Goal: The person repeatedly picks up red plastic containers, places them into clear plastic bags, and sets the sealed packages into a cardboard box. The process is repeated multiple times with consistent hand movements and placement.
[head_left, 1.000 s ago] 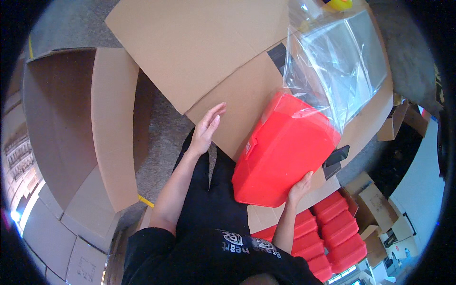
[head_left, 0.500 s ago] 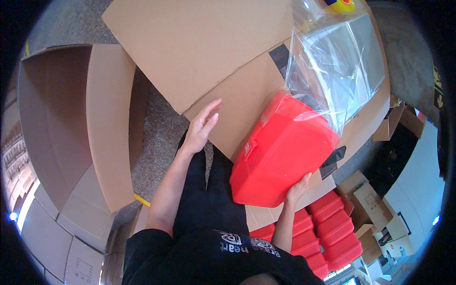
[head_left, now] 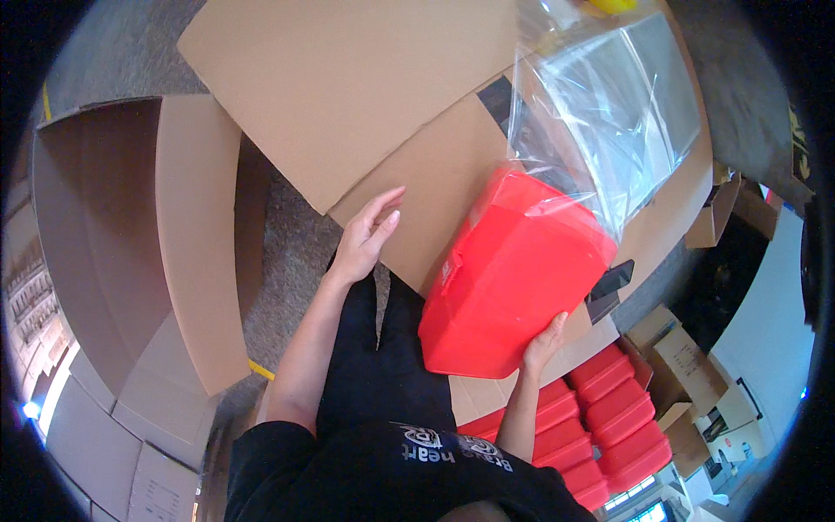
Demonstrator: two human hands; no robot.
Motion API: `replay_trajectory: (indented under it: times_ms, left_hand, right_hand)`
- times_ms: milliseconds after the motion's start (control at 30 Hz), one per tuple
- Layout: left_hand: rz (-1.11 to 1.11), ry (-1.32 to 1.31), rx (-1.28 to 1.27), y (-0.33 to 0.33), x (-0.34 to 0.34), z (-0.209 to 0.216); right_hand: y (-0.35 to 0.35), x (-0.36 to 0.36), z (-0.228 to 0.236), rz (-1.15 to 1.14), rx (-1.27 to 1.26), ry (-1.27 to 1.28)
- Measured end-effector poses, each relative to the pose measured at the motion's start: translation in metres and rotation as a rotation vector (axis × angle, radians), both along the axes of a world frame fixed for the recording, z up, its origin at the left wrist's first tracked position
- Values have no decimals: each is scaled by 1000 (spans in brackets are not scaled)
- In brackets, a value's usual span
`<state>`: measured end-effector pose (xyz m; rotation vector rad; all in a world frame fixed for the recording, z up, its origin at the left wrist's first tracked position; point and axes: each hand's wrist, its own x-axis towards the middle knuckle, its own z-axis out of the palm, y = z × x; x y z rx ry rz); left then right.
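A red plastic case (head_left: 522,270) leans at a slant over the cardboard-covered surface, its far end inside the mouth of a clear plastic bag (head_left: 600,113). My right hand (head_left: 545,344) grips the near right edge of the case, thumb on top and the other fingers hidden beneath. To the left of the case, my left hand (head_left: 367,235) hovers with nothing in it, fingers stretched and thumb apart. Cardboard (head_left: 357,96) lies flat beyond that hand.
An open cardboard box (head_left: 200,235) stands at the left. More red cases (head_left: 609,409) are stacked at the lower right. A dark flat object (head_left: 613,280) lies right of the held case, and something yellow (head_left: 613,5) sits at the far edge. Several boxes (head_left: 683,365) stand farther right.
The red case has tilted slightly, and its far end with the bag has shifted a little left. Both hands stay almost where they were.
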<state>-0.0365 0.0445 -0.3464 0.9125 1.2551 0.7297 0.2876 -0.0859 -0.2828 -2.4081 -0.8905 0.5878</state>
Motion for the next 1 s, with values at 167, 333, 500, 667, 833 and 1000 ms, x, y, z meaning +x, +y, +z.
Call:
replay_trajectory:
  times_ms: [167, 333, 500, 667, 833, 1000]
  left_hand:
    - [-32, -4, 37, 6, 10, 6]
    - [-72, -15, 139, 39, 33, 25]
    - [-360, 270, 501, 76, 64, 54]
    - [-564, 434, 931, 92, 106, 64]
    - [-535, 565, 1197, 99, 118, 61]
    - [-588, 534, 1319, 84, 96, 68]
  right_hand:
    - [-8, -6, 3, -155, -9, 261]
    - [-16, -33, 4, -561, 122, 601]
    - [16, 1, 6, -114, 260, -4]
    - [46, 44, 16, 333, 217, -391]
    - [38, 42, 10, 346, 302, -528]
    - [17, 32, 5, 388, 504, -577]
